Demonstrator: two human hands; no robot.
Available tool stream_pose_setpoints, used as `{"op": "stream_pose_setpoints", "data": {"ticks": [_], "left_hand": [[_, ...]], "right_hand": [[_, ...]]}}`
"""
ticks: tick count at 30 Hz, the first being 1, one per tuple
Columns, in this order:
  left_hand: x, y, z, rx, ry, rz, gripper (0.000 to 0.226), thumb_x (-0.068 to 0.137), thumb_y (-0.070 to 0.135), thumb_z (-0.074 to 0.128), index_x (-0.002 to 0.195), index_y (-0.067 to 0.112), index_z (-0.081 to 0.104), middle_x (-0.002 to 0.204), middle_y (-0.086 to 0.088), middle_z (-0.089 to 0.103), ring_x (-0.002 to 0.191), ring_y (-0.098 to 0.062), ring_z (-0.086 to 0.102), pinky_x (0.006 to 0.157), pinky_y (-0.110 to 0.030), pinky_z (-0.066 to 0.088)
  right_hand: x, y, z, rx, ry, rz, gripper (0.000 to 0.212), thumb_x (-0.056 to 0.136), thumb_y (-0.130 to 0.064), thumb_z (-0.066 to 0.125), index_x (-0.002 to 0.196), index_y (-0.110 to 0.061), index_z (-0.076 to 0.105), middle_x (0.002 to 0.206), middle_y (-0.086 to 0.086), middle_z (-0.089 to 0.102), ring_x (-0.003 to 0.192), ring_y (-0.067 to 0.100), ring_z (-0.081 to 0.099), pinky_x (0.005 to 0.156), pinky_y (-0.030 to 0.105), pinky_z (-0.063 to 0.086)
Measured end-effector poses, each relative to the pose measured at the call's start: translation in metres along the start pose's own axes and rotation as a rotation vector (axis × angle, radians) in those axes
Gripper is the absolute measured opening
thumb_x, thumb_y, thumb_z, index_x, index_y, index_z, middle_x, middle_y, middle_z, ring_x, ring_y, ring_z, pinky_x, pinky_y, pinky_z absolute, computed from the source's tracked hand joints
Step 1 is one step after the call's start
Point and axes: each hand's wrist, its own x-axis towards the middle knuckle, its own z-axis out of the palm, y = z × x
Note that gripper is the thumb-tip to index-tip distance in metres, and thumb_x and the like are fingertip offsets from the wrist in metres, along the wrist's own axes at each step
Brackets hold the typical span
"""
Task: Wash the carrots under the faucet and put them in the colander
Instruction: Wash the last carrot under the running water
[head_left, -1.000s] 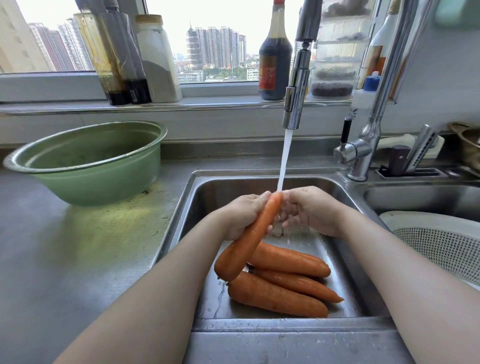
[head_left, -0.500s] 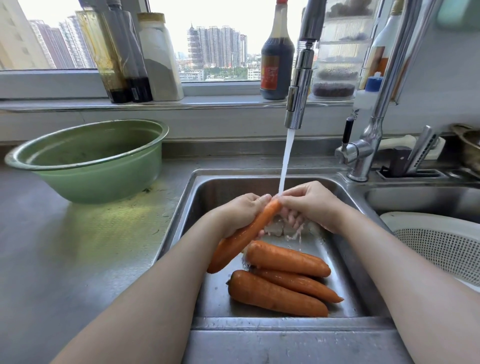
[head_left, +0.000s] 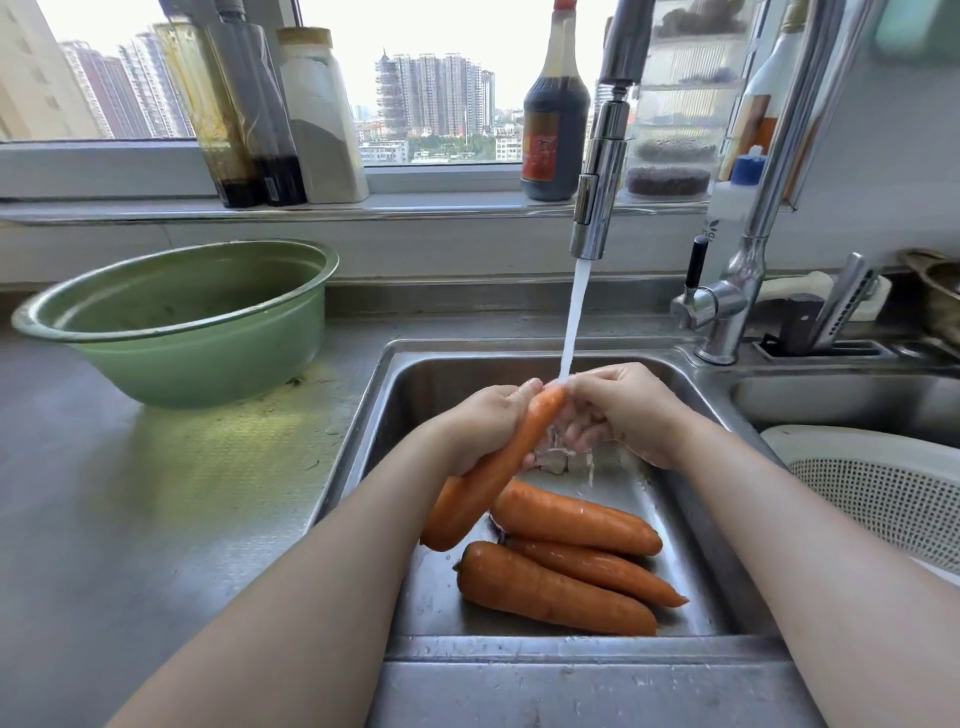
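My left hand (head_left: 480, 426) grips an orange carrot (head_left: 488, 475) around its upper half, the carrot slanting down to the left over the sink (head_left: 415, 379). Its tip sits under the water stream from the faucet (head_left: 597, 208). My right hand (head_left: 618, 410) has its fingers curled around the carrot's tip, under the water. Three more carrots (head_left: 566, 561) lie on the sink floor below my hands. The white colander (head_left: 883, 493) stands in the right basin, apart from both hands.
A green basin (head_left: 176, 322) sits on the steel counter to the left. Bottles and jars (head_left: 553, 104) line the window sill behind the sink. The faucet base and handle (head_left: 722, 306) and a rack with utensils (head_left: 831, 322) stand at the back right.
The carrot's lower end has swung left and dropped a little, then come back slightly. My right hand has stayed at the tip, its fingers shifting over it under the water.
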Motion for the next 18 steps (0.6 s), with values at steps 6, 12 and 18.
{"op": "stream_pose_setpoints", "data": {"ticks": [6,12,18], "left_hand": [[0.000,0.005,0.008,-0.092,0.046,-0.030,0.047,0.110,0.050,0.039,0.119,0.010,0.063,0.071,-0.009,0.066,0.052,-0.018,0.064,0.052,-0.029,0.055],[-0.006,0.008,0.009,-0.149,0.036,-0.056,0.051,0.109,0.051,0.041,0.118,0.007,0.065,0.069,-0.009,0.064,0.052,-0.016,0.061,0.051,-0.028,0.056],[-0.009,0.010,0.007,-0.190,-0.005,-0.110,0.057,0.109,0.053,0.040,0.095,0.004,0.067,0.069,-0.010,0.064,0.056,-0.019,0.061,0.057,-0.031,0.058]], "right_hand": [[0.000,0.000,0.009,-0.142,0.007,-0.034,0.005,0.092,-0.011,0.076,0.089,-0.008,0.079,0.075,0.017,0.073,0.062,0.021,0.069,0.058,0.031,0.060],[0.001,0.000,0.003,-0.049,-0.010,-0.015,0.022,0.096,0.004,0.057,0.099,-0.001,0.078,0.080,0.021,0.074,0.067,0.024,0.072,0.063,0.033,0.064],[0.001,0.001,0.005,-0.045,-0.015,-0.031,0.011,0.097,-0.008,0.070,0.096,0.001,0.077,0.081,0.023,0.075,0.068,0.027,0.073,0.065,0.034,0.064]]}}
